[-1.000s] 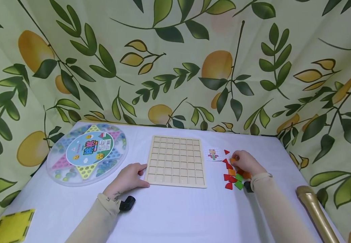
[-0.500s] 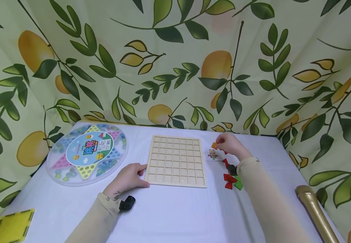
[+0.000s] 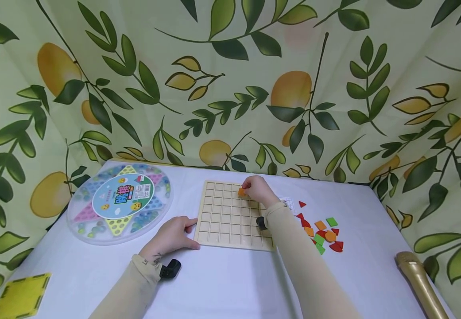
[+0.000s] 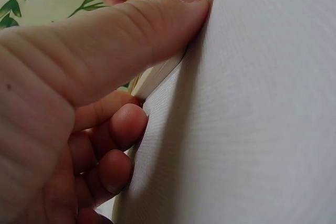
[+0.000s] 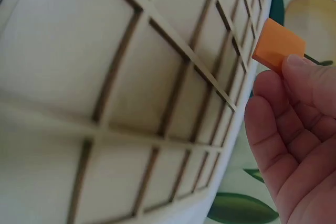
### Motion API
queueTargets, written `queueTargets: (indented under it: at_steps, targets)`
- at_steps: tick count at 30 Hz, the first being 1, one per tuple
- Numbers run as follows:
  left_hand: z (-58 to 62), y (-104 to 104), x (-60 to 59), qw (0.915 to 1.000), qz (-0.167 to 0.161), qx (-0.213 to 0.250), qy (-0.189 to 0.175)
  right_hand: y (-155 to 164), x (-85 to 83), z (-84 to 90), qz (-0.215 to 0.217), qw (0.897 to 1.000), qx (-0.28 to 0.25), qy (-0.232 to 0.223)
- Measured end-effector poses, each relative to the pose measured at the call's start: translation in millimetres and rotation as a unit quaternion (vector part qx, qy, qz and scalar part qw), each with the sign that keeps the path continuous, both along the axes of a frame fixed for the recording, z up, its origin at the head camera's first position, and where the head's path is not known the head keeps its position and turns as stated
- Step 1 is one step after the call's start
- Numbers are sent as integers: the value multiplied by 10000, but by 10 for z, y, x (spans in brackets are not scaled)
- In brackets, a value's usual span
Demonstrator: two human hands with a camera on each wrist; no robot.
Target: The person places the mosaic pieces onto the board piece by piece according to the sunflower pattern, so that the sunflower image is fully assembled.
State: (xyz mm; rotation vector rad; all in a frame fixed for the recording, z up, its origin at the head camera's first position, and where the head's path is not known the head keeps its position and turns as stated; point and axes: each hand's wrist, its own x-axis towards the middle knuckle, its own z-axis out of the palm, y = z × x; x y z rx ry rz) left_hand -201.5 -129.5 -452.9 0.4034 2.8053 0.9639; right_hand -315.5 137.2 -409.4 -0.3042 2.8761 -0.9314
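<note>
The right hand (image 3: 259, 189) pinched a flat orange square tile (image 3: 241, 192) at its fingertips, just above the pale wooden grid board (image 3: 230, 221). The left hand (image 3: 171, 235) pressed that board's smooth near-left edge, thumb straight, fingers curled loosely beneath.

The grid board (image 3: 232, 217) is pale matt wood, the orange tile (image 5: 278, 46) smooth, the tablecloth (image 3: 230, 283) finely woven.
</note>
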Motion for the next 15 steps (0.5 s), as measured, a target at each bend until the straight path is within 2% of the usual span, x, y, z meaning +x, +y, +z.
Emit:
queueTargets:
  at_steps: [8,15]
  targets:
    - [-1,-8,-6,10000,-9,-47,47,-134,-64,-148,-34,10000,66,-29]
    - [9,-2,-3,10000,-2,-39,50,-210,-83,-194,17,9988,480,13]
